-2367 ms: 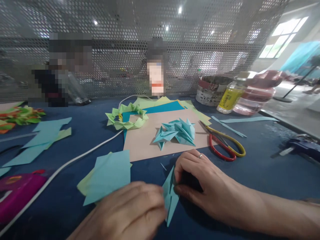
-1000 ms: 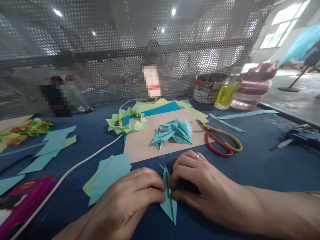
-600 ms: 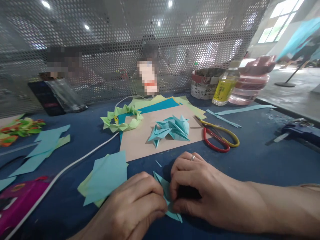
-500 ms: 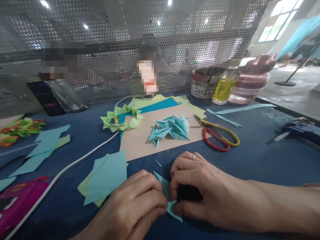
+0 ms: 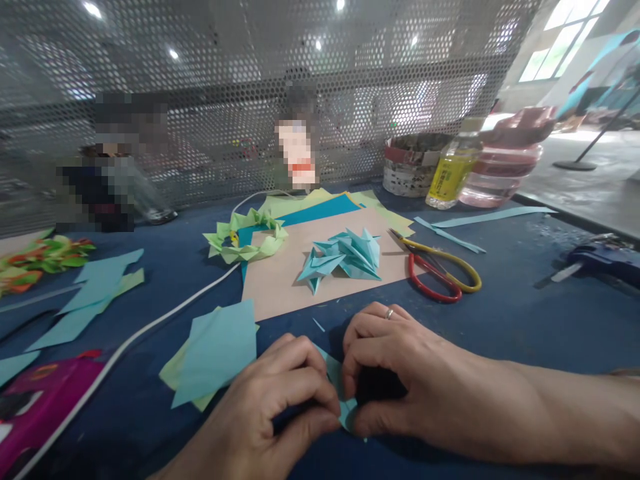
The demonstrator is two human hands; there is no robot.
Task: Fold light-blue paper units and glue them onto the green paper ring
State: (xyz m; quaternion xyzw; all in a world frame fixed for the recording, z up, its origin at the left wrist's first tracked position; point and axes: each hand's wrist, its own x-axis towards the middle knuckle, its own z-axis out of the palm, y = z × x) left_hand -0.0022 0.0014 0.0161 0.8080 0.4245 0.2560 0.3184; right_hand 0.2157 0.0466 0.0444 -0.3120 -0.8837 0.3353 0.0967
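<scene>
Folded blue paper sits at 6 o'clock in my view, on the tabletop. Left hand: curled nearly closed, pinching its left side. Right hand: same, right side. From there, blue folded cluster at 12, scissors at 1.

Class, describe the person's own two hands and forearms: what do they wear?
Both hands are ungloved. The right hand wears a silver-coloured ring on one finger; none shows on the left hand. The forearms look bare where visible; a strip at the far right edge is too unclear to name.
</scene>
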